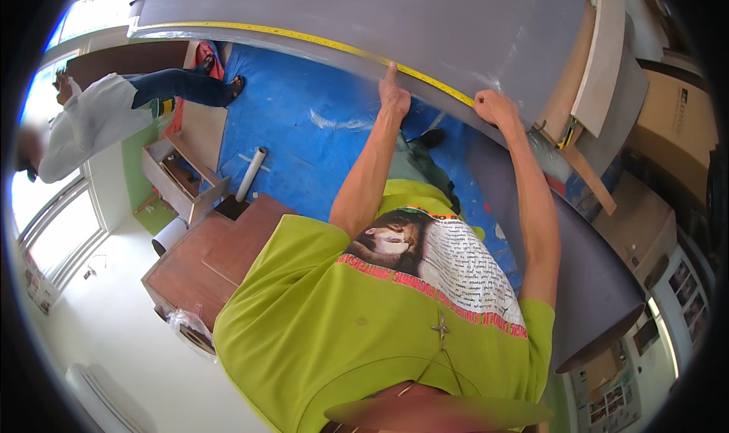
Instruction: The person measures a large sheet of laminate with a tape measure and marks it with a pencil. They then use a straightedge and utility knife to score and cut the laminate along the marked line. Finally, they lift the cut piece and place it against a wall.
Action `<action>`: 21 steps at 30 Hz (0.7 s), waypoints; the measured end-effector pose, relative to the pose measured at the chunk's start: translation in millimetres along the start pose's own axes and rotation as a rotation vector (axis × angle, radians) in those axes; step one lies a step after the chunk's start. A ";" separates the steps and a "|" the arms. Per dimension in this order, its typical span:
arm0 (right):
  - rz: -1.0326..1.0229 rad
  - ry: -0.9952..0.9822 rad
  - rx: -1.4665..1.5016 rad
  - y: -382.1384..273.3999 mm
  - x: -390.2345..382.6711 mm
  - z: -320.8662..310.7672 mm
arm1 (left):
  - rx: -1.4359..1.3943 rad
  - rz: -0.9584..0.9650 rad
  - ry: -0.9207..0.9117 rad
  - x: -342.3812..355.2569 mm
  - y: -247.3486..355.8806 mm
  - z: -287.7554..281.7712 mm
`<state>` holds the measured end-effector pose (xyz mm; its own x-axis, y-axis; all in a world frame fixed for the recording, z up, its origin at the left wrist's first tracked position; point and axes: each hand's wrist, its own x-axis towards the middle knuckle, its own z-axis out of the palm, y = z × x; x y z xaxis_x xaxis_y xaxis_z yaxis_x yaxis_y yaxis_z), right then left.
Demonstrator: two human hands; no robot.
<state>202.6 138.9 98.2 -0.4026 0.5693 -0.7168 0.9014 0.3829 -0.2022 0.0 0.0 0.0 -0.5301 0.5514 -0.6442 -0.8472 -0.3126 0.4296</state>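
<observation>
Your right hand (495, 108) pinches the yellow tape (311, 40); your left hand (394, 95), grip indeterminable, adjoins it; hold it straight along the grey sheet (380, 8).

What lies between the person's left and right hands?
In the head view, the yellow measuring tape runs between the left hand and right hand, near the edge of the grey surface.
</observation>
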 end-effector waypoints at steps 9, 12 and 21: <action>0.028 0.066 0.105 69.7 -29.0 2.0 | 0.073 0.002 0.121 16.6 -1.4 -6.4; 0.072 0.046 0.167 125.7 -59.4 4.5 | -0.016 -0.020 -0.009 18.8 1.4 -12.7; 0.072 0.092 0.239 188.5 -85.1 28.6 | 0.066 -0.040 0.020 25.4 2.2 -17.6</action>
<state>411.4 141.8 102.0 -0.3389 0.6572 -0.6732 0.9359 0.1625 -0.3125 -15.9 -0.3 -26.6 -0.4971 0.5467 -0.6738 -0.8638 -0.2386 0.4437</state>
